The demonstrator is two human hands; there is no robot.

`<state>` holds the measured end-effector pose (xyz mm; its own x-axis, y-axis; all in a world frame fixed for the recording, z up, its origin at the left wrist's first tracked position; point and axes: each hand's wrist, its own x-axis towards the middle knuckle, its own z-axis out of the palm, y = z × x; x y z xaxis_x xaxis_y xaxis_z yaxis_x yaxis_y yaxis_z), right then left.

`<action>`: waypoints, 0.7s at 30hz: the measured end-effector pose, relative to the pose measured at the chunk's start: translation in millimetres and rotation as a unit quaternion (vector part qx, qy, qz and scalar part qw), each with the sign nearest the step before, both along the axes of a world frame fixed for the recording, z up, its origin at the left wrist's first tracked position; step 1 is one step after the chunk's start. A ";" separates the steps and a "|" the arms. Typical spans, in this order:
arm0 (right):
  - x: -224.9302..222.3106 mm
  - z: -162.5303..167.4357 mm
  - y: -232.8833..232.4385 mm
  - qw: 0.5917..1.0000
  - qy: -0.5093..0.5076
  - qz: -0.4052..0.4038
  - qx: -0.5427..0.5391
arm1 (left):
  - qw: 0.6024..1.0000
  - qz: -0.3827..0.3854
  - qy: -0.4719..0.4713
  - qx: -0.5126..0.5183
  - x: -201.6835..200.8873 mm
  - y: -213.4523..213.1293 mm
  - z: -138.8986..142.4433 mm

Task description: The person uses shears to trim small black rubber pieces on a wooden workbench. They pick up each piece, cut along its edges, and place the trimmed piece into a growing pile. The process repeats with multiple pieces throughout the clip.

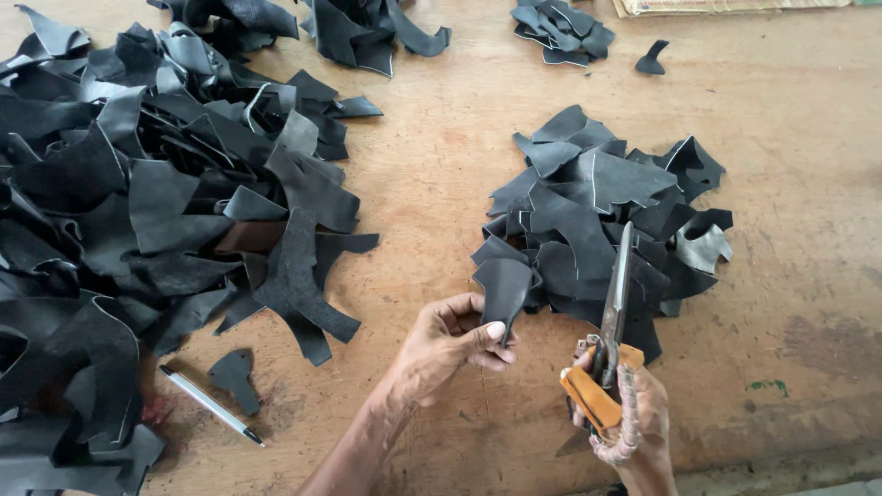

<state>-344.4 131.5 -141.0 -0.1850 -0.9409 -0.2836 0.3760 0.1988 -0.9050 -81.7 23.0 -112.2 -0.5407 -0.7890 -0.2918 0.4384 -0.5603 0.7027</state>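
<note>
Leather workshop: heaped black offcuts [165, 202], scissors [614, 303], worn wooden workbench [790, 138].

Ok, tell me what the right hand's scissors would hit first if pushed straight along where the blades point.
The right hand holds the scissors with closed blades aimed up and away. Straight on, the tip would meet the pile of black leather pieces; it already overlaps it in view, though its height above the pile is unclear.

bright even daylight | soft faint shadows | sharp focus | no glare
</note>
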 end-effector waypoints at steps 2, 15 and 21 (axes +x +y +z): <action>8.1 5.9 -8.2 0.994 -0.079 -0.045 0.067 | 1.000 0.007 -0.020 0.005 -0.4 1.8 -4.4; 75.1 42.8 -36.1 0.972 0.232 -0.004 -0.041 | 0.997 0.066 0.032 0.032 -7.4 14.4 -7.8; 62.7 38.1 -40.2 1.000 0.015 -0.007 -0.024 | 0.991 0.049 0.068 0.099 1.1 11.5 -13.9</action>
<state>-281.7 91.3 -102.9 -0.2071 -0.9505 -0.2318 0.3503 0.1492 -0.9247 -80.5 34.5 -126.0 -0.5088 -0.7743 -0.3763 0.5814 -0.6314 0.5132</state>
